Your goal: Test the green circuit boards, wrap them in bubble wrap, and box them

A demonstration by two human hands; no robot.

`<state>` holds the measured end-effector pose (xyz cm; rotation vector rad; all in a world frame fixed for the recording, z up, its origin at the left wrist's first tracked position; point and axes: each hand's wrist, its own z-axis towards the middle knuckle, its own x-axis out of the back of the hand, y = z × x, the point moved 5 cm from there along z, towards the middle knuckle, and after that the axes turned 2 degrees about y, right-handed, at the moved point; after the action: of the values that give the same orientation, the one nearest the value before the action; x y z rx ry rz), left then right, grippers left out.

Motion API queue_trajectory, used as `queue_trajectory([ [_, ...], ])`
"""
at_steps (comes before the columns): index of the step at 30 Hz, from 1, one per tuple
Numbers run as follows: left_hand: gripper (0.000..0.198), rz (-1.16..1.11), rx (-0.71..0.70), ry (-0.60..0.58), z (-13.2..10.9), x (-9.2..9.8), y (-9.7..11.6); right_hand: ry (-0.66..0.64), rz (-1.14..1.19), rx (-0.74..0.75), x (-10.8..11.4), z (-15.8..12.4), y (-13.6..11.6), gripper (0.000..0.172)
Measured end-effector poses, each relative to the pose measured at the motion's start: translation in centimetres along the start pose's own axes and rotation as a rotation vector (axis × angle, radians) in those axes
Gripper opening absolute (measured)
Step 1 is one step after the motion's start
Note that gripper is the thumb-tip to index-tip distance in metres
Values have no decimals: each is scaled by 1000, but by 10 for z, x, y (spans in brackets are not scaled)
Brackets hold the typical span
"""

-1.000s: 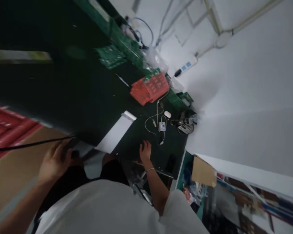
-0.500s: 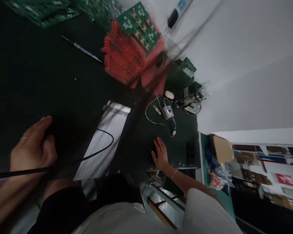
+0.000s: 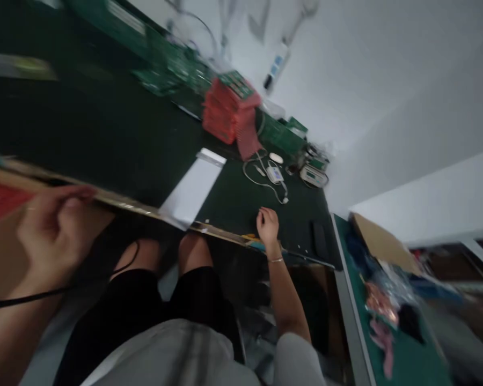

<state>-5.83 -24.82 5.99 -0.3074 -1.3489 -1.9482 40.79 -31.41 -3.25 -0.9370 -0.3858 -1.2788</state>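
My left hand [image 3: 58, 230] is at the table's front edge at left, its fingers partly curled and smeared by motion. Whether it grips anything does not show. Beneath it is a cardboard box [image 3: 4, 262] with something red on top. A black cable [image 3: 28, 298] crosses in front of my left wrist. At the right, my right hand [image 3: 268, 225] rests near the front edge, fingers loosely curled in with nothing visible in them. Between the hands, a long white strip of paper or film [image 3: 195, 187] lies slanted on the dark green table [image 3: 116, 128], its near end at the edge.
Red bubble-wrap packs [image 3: 221, 115] with a green circuit board [image 3: 237, 84] on top stand toward the wall. A small white device with a screen [image 3: 274, 174] and its cable lie nearer. A dark flat object [image 3: 319, 239] lies right. Bagged green boards [image 3: 173, 67] are at the back.
The camera view has shifted, showing more of the front edge and my legs. My left hand has moved back from over the table to its edge. My right hand's spread fingers have curled in.
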Motion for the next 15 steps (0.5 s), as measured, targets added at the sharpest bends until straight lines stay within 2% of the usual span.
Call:
queue_trajectory([
  [2,59,34,-13,68,-42,33,-23,72,-1,-48,6,-8,1,53],
  [3,61,76,13,48,-61,47,-41,100,-9,-72,8,-11,2,54],
  [5,75,144,113,2,-94,76,-83,128,15,-59,9,-13,1,55],
  [7,85,195,223,63,-119,114,-124,112,69,-7,9,-10,-4,54],
  [9,90,225,301,144,-138,150,-155,106,75,18,15,-8,-10,54],
  [11,94,225,337,199,-151,176,-173,97,43,24,22,-10,-16,56],
  [13,96,204,337,226,-157,191,-182,73,-6,20,24,-13,-21,56],
  [15,93,180,309,230,-155,197,-189,52,-57,-1,19,-13,-22,57],
])
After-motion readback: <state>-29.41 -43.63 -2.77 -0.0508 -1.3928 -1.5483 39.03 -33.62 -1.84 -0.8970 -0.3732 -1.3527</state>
